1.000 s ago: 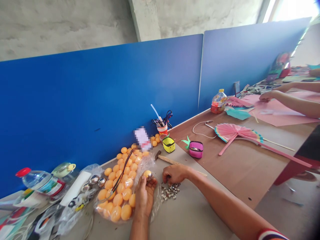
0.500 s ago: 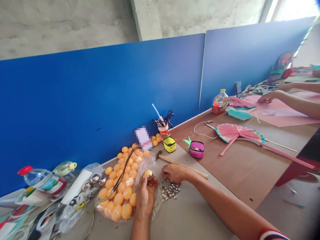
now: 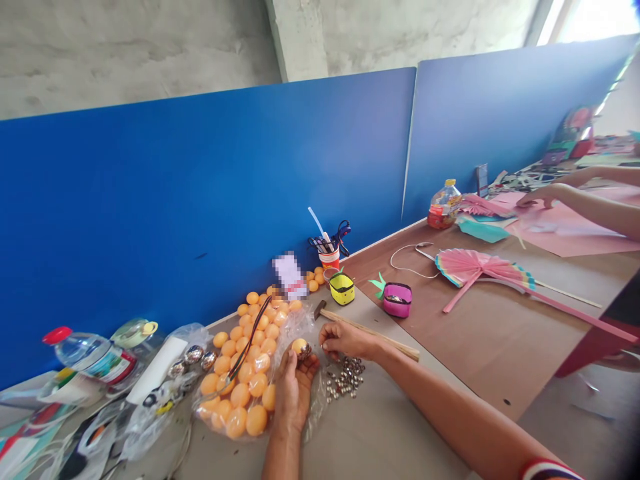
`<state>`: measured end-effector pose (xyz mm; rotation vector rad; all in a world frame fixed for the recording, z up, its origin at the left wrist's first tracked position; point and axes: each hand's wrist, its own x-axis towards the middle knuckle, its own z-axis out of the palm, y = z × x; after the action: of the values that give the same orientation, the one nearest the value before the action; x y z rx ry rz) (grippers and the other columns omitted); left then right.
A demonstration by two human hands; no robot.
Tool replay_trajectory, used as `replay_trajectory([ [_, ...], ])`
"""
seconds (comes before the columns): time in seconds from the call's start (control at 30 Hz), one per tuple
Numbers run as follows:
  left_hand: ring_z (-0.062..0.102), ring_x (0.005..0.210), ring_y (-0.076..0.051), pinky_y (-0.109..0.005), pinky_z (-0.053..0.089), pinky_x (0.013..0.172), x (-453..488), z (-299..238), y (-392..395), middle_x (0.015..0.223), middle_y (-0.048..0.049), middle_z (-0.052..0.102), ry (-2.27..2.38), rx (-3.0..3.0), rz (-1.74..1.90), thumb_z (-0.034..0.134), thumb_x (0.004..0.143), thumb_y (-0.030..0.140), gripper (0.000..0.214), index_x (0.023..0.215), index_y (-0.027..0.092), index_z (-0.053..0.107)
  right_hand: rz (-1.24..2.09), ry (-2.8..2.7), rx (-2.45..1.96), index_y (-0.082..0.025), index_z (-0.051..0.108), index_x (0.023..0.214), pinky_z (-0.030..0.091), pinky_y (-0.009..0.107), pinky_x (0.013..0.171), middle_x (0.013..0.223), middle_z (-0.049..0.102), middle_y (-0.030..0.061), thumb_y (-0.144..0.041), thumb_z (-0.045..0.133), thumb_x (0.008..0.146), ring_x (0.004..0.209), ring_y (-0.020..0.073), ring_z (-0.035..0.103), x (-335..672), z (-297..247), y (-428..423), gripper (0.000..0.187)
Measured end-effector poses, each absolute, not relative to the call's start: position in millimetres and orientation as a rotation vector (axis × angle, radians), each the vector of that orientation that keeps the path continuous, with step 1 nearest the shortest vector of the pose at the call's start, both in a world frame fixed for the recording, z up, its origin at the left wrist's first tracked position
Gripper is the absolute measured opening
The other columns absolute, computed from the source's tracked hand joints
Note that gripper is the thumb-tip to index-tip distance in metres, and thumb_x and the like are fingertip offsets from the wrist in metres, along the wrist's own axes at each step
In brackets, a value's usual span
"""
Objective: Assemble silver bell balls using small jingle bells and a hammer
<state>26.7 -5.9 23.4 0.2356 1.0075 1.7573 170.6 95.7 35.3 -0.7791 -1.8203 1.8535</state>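
Observation:
My left hand holds up an orange ball partly covered with shiny silver pieces. To its right, my right hand has its fingers pinched together; whatever is between them is too small to make out. Just below the right hand lies a loose pile of small silver studs on the table. A clear plastic bag full of plain orange balls sits left of my left hand. Behind my right hand rests a hammer with a wooden handle.
Beyond the hammer stand a yellow box, a magenta box and a cup of pens. A pink paper fan lies to the right. Bottles and silver balls crowd the left. A co-worker's arms reach over pink paper.
My right hand has drawn slightly left, away from the studs and closer to the ball. My left hand keeps its hold on the ball. The view has shifted a little.

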Motion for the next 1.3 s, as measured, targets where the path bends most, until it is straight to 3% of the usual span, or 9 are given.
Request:
replay_trajectory([
  [0.33, 0.069, 0.074, -0.021, -0.036, 0.058, 0.073, 28.6, 21.1, -8.1, 0.086, -0.0053, 0.076, 0.978, 0.409, 1.701, 0.089, 0.063, 0.036, 0.038, 0.094, 0.020, 0.074, 1.783, -1.715, -0.713, -0.016, 0.061, 0.076, 0.035, 0.021, 0.056, 0.060, 0.054, -0.0061, -0.017, 0.064, 0.074, 0.057, 0.0087, 0.045, 159.8, 35.7, 83.0, 0.004],
  [0.5, 0.070, 0.077, -0.022, -0.035, 0.058, 0.073, 28.7, 23.1, -8.7, 0.087, -0.0067, 0.076, 0.959, 0.486, 1.681, 0.087, 0.067, 0.039, 0.035, 0.094, 0.021, 0.075, 1.733, -1.734, -0.729, -0.016, 0.063, 0.077, 0.039, 0.022, 0.061, 0.067, 0.059, -0.0042, -0.013, 0.063, 0.073, 0.062, 0.0100, 0.049, 154.3, 31.8, 80.1, 0.004],
  [0.73, 0.071, 0.076, -0.023, -0.037, 0.059, 0.074, 28.8, 24.3, -9.6, 0.086, -0.0082, 0.077, 0.954, 0.502, 1.667, 0.087, 0.068, 0.041, 0.032, 0.088, 0.019, 0.074, 1.787, -1.713, -0.751, -0.016, 0.061, 0.078, 0.039, 0.021, 0.057, 0.061, 0.057, -0.0048, -0.014, 0.062, 0.076, 0.057, 0.0103, 0.050, 152.2, 24.9, 81.1, 0.003],
  [1.3, 0.071, 0.079, -0.025, -0.040, 0.059, 0.076, 28.3, 20.3, -8.8, 0.091, -0.0082, 0.077, 0.972, 0.552, 1.659, 0.085, 0.069, 0.045, 0.042, 0.101, 0.020, 0.073, 1.814, -1.727, -0.723, -0.016, 0.060, 0.077, 0.039, 0.022, 0.057, 0.062, 0.057, -0.0044, -0.011, 0.058, 0.076, 0.056, 0.0099, 0.048, 153.1, 24.3, 82.6, 0.005],
])
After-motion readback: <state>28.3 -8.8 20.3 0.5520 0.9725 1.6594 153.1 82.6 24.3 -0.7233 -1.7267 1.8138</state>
